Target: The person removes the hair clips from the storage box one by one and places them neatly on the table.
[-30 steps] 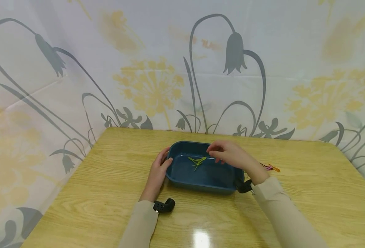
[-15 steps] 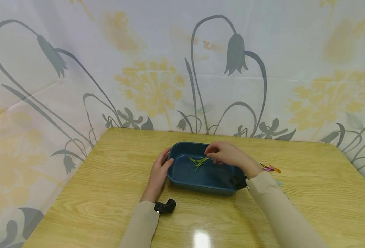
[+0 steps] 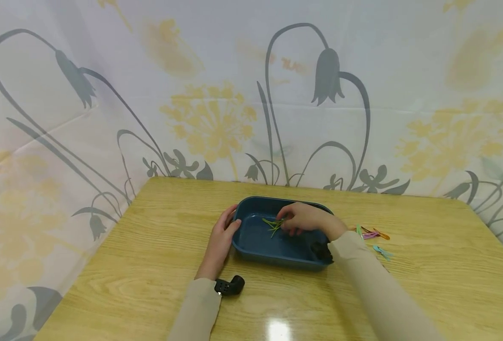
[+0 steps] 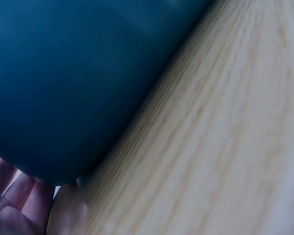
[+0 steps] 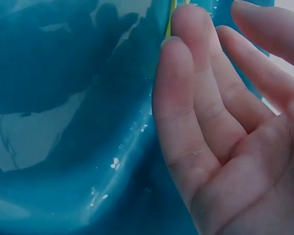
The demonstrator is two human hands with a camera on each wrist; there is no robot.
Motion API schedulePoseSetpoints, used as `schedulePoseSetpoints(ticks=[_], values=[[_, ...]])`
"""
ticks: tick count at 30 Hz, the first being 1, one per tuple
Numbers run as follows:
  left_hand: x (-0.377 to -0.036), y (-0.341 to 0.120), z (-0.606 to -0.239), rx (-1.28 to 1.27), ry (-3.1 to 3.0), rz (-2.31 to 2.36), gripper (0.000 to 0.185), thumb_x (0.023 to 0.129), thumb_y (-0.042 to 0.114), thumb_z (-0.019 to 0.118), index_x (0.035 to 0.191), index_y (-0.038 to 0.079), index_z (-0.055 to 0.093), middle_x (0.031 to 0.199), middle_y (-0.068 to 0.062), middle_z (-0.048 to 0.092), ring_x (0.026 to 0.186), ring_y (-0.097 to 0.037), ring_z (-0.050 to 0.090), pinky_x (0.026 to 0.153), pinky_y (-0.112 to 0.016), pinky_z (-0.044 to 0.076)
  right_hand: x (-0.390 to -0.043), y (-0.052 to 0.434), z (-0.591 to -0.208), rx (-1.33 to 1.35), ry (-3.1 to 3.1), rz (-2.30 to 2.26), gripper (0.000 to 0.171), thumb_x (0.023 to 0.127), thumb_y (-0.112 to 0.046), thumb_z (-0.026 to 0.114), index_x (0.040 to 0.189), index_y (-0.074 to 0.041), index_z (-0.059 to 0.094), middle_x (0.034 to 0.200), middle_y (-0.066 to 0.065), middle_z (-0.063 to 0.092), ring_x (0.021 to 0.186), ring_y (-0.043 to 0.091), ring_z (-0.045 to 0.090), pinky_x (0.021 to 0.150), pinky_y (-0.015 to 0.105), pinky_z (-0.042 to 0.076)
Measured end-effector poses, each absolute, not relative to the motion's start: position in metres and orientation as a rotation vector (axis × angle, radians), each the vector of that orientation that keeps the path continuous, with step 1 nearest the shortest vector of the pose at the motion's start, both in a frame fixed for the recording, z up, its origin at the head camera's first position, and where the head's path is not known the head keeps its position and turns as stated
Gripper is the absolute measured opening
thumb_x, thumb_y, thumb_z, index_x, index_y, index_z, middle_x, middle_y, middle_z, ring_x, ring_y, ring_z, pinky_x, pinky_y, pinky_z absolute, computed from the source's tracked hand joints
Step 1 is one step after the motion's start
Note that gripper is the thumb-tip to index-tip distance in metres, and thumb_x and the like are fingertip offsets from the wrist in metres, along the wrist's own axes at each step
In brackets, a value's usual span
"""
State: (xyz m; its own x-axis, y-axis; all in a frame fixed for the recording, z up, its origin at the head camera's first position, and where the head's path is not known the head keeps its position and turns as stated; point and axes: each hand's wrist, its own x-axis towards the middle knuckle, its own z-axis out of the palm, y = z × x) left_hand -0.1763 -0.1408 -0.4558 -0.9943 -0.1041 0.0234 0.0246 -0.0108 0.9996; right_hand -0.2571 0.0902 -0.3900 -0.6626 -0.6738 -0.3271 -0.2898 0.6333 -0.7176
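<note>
tray (image 3: 255, 244) – long axis left-right | left hand (image 3: 221, 237) grips its end | right hand (image 3: 304, 219) – fingers loosely together on green clips (image 3: 271, 223)

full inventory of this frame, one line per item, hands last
tray: 1, dark blue, middle of the table
green clips: a few thin pieces, count unclear, green, inside the tray
coloured clips: several, pink, orange and teal, on the table right of the tray
table: 1, light wood grain, under everything
backdrop: 1, white with grey and yellow flowers, behind the table
wrist cameras: 2, black, one at each wrist
left hand: 1, beige sleeve, holds the tray's left end
right hand: 1, beige sleeve, inside the tray, fingertips at the green clips; grip on them unclear
</note>
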Motion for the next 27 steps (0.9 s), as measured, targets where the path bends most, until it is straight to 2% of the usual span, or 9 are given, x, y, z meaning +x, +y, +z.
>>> schedulePoseSetpoints(ticks=[6, 12, 27], values=[[-0.178, -0.140, -0.460, 0.100, -2.162, -2.116, 0.043, 0.094, 0.023, 0.052, 0.136, 0.024, 0.045, 0.139, -0.004, 0.044, 0.130, -0.019, 0.038, 0.107, -0.042, 0.029, -0.258, 0.087, -0.393, -0.737, 2.230, -0.838, 0.035, 0.090, -0.011, 0.054, 0.124, -0.001, 0.053, 0.095, 0.010, 0.066, 0.076, 0.018, 0.062, 0.067, 0.033, 0.052], [-0.179, -0.142, -0.460, 0.084, -2.174, -2.107, 0.045, 0.094, 0.021, 0.051, 0.138, 0.021, 0.042, 0.141, -0.007, 0.042, 0.132, -0.022, 0.036, 0.107, -0.044, 0.029, -0.260, 0.086, -0.400, -0.734, 2.195, -0.845, 0.034, 0.090, -0.009, 0.054, 0.123, -0.001, 0.054, 0.090, 0.010, 0.065, 0.075, 0.018, 0.063, 0.066, 0.032, 0.052], [-0.179, -0.141, -0.461, 0.102, -2.181, -2.094, 0.041, 0.094, 0.021, 0.051, 0.135, 0.023, 0.045, 0.139, -0.005, 0.044, 0.130, -0.021, 0.038, 0.106, -0.044, 0.030, -0.260, 0.085, -0.409, -0.752, 2.200, -0.853, 0.027, 0.090, -0.008, 0.053, 0.116, -0.003, 0.060, 0.093, 0.009, 0.065, 0.076, 0.017, 0.062, 0.067, 0.032, 0.053]])
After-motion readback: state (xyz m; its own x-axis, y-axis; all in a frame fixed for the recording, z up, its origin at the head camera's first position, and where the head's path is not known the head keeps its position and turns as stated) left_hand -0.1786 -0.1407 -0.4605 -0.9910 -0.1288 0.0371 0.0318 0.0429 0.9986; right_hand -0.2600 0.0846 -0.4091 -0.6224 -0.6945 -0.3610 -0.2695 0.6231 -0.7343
